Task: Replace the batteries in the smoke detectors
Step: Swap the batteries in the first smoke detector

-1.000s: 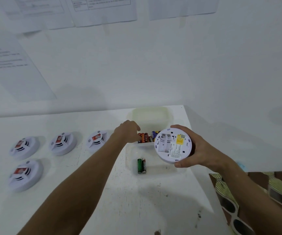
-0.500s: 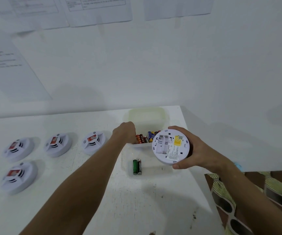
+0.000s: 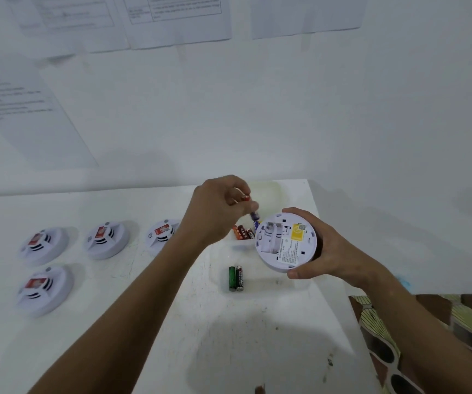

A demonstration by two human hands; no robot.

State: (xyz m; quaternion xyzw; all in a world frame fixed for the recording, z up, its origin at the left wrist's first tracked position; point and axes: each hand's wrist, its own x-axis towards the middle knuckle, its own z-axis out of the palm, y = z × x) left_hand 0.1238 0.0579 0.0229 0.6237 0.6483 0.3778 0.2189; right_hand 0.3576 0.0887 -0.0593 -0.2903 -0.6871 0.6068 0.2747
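A: Item one, the held unit?

B: Round white plastic smoke detector (image 3: 286,241), back side up, battery bay bare, yellow label beside it. The right hand (image 3: 318,248) grips it round the rim, fingers curled, above the white table (image 3: 172,351).

A: Item two, the other hand?

B: The left hand (image 3: 220,207), just left of the detector and above it, pinches two small cylindrical batteries (image 3: 250,207), one red-ended, one dark blue, pointing down toward the bay.

A: Stock nearby?

B: Translucent plastic tray (image 3: 279,194) behind both hands, with orange-and-red batteries (image 3: 242,232) lying in it. Below the left hand, a green battery and a black one (image 3: 235,278) lie side by side on the table, likely the spent pair. Four white detectors with red stickers (image 3: 105,240) sit well left of the left forearm.

A: Step in hand?

B: Judged: loading fresh cells. Next move calls for bringing each to the bay, matching polarity, pressing it in against its spring.

A: Change from a second ago?

B: The left hand was down in the tray then; it has lifted out with the two batteries. The right hand's grip is unchanged.
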